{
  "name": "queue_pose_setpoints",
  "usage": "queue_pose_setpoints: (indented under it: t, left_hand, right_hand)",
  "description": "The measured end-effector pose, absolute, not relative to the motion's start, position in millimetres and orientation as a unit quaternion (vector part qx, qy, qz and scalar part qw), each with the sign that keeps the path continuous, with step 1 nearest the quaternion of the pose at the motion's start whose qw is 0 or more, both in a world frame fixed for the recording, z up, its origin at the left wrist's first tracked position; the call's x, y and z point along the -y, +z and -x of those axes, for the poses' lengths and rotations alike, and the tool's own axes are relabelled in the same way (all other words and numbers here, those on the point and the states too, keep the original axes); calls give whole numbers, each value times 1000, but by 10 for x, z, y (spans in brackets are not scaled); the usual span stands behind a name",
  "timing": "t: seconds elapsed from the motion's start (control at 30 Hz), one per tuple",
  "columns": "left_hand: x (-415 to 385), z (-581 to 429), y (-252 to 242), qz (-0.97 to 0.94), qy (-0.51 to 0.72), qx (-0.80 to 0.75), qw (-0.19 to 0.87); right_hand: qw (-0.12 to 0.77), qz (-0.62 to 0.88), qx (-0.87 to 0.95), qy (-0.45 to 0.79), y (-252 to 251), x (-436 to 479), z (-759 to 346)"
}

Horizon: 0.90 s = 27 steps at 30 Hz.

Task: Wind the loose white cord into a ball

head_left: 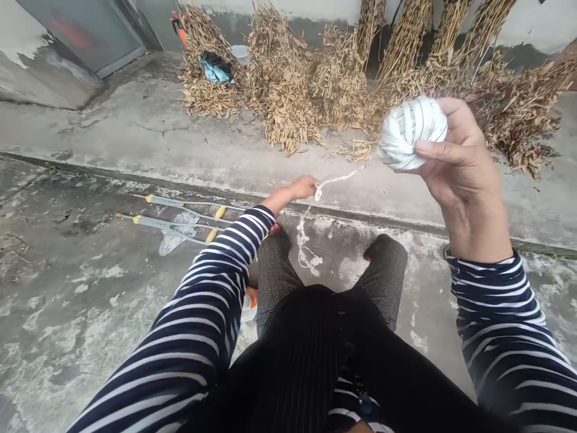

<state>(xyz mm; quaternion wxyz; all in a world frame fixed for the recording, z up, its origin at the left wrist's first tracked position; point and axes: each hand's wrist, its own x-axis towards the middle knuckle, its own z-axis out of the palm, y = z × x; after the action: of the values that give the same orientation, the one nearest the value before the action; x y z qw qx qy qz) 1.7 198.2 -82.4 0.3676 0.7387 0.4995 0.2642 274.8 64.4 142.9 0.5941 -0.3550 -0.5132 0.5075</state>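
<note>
My right hand (469, 156) is raised at the right, thumb and fingers closed around a ball of white twine (412, 132) with thin dark lines in it. From the ball a twisted white strand (345, 177) runs left and down to my left hand (305, 187). That hand pinches the strand in its closed fingers, beside a small loop. Below it a loose, frayed tail of the twine (303, 237) dangles in front of my knees. The fingertips of my left hand are small in view and partly hidden.
A pair of metal crutches (180, 219) with yellow grips lies on the concrete to the left, near a clear plastic bag (174, 240). Bundles of dried stalks (288, 90) lean along the wall beyond a low step (135, 171). A blue and black cloth (216, 67) rests among them.
</note>
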Motion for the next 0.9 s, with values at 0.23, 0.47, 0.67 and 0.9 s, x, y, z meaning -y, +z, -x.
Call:
queue_pose_setpoints:
  t: [0.23, 0.47, 0.67, 0.9]
  left_hand:
    - [-1628, -506, -944, -728, 120, -502, 451]
    - [-1053, -650, -587, -599, 407, -365, 585]
    - [-910, -905, -524, -571, 465, -407, 541]
    - [-809, -913, -505, -582, 411, -359, 603]
  right_hand:
    - [572, 346, 521, 531, 1497, -572, -2704]
    - [556, 356, 516, 545, 1391, -615, -2535]
    - [513, 380, 555, 533, 1433, -549, -2400]
    - [524, 388, 566, 505, 1439, -555, -2473]
